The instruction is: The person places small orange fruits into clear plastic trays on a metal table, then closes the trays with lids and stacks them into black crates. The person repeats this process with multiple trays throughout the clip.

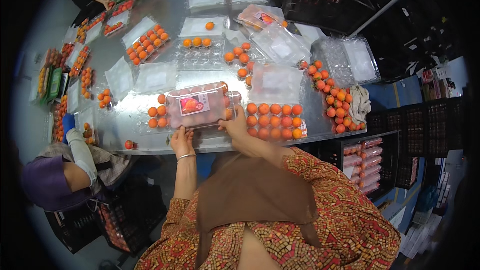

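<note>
A clear plastic clamshell (195, 105) of orange-red tomatoes lies before me, its lid down and a printed label on top. My left hand (182, 141) pinches its front edge between thumb and fingers. At the right front corner, my right hand (235, 125) grips the same pack. Under or behind its left end, a few tomatoes (157, 111) sit in another clear tray, partly hidden. Just right of my right hand is a tray (275, 121) filled with rows of tomatoes. Its raised, padded lid (276, 82) stands behind it.
Loose tomatoes (333, 97) line the table's right side beside a crumpled cloth (360, 104). Open trays (198, 53) spread across the metal table (150, 142). Co-workers sit at the left, one with a blue glove (68, 123), and far left. Black crates (369, 165) stand right.
</note>
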`<action>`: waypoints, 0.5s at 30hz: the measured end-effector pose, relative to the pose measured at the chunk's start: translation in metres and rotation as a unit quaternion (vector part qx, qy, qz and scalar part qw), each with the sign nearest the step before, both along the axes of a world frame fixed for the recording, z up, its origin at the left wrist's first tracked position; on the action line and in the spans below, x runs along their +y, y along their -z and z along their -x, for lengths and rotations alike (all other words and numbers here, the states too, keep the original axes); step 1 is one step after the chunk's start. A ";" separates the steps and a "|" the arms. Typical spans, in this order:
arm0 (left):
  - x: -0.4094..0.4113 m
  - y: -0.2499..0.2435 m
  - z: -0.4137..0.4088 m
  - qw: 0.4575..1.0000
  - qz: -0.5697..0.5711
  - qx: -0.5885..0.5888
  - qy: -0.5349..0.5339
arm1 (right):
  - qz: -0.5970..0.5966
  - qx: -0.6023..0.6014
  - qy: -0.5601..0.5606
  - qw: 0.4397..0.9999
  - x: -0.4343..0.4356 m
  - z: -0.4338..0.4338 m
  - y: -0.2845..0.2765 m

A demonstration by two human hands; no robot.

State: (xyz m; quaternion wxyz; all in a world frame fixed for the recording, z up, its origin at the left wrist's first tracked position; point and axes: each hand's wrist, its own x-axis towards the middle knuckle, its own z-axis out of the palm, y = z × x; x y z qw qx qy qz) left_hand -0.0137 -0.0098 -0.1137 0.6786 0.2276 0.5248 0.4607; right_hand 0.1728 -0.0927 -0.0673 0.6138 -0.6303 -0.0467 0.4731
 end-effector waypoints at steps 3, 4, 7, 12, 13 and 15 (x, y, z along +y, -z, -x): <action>-0.002 -0.004 0.002 1.000 0.016 0.014 0.011 | -0.011 -0.001 -0.030 0.999 -0.004 -0.004 -0.008; -0.004 -0.013 0.002 0.999 0.025 0.016 0.012 | -0.011 0.011 -0.085 0.996 -0.009 -0.016 -0.014; -0.019 -0.045 -0.006 0.999 0.036 -0.001 0.033 | -0.016 -0.335 -0.078 0.939 -0.043 -0.074 -0.002; -0.065 -0.026 -0.018 0.939 0.060 -0.038 0.336 | 0.119 -0.450 0.285 0.838 -0.100 -0.233 0.026; -0.074 -0.028 -0.031 0.921 0.084 -0.041 0.378 | 0.065 -0.326 0.268 0.904 -0.100 -0.249 0.026; -0.084 -0.027 -0.054 0.898 0.134 -0.051 0.416 | -0.049 -0.063 0.216 0.973 -0.105 -0.269 0.019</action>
